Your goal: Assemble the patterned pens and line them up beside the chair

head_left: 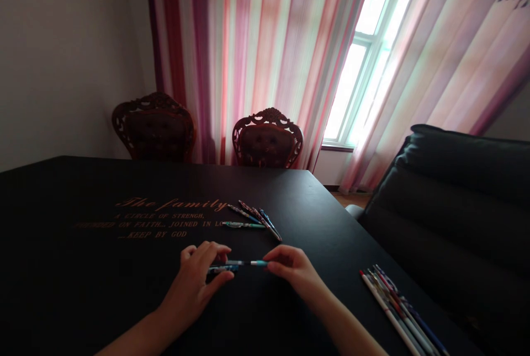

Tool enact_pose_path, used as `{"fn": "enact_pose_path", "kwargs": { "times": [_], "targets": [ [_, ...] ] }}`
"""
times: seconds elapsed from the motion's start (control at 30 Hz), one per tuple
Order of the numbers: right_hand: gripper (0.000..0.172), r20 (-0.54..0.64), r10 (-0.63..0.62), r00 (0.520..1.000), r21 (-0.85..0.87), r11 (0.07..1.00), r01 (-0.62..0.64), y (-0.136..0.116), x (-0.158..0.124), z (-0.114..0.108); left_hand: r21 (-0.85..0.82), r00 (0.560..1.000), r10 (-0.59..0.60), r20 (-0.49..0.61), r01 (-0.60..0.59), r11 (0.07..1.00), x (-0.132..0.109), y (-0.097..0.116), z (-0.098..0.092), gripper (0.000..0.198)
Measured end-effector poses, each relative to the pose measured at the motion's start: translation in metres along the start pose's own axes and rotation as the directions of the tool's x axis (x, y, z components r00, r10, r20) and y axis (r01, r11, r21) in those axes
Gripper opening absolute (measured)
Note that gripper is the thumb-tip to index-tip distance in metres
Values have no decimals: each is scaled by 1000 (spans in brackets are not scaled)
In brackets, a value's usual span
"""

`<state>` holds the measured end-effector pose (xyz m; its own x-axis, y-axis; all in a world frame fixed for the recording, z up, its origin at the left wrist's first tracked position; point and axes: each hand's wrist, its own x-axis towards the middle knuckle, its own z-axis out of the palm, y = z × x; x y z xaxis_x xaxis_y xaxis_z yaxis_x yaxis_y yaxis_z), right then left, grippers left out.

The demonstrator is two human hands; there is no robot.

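My right hand (292, 265) pinches the light-blue end of a slim pen piece (248, 262), which looks like a refill with a grip, held level above the black table (83, 290). Its other end reaches in between the thumb and index finger of my left hand (199, 273). Along that left thumb lies a dark-blue patterned pen barrel (226, 269), partly hidden by the fingers, which curl round it. Just beyond my hands, several patterned pens (259, 218) lie in a loose, crossing group, with a mint-green pen (244, 225) at their left.
On the table's right side lies a bundle of pens and pencils (393, 301). Gold lettering (161, 216) marks the tabletop. Two carved chairs (268, 143) stand behind the far edge, before striped curtains (269, 41). A black leather seat (464, 207) is at the right.
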<state>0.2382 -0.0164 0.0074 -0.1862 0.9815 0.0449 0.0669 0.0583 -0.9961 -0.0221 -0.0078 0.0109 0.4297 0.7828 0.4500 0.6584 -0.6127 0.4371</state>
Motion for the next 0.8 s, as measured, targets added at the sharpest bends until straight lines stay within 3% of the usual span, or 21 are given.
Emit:
{"fn": "enact_pose_path", "kwargs": {
  "times": [0.13,0.27,0.8],
  "targets": [
    [37,-69,-12,998,7,1000,13,-2,5,-24,97,998,-55,-2,55,994,3,-12,2,17],
    [34,-61,-12,998,-51,999,9,3,9,-39,106,995,-89,53,83,991,4,-15,3,4],
    [17,-8,-18,1000,-255,967,15,10,8,-27,5,990,-77,119,77,997,4,-3,1,6]
  ]
}}
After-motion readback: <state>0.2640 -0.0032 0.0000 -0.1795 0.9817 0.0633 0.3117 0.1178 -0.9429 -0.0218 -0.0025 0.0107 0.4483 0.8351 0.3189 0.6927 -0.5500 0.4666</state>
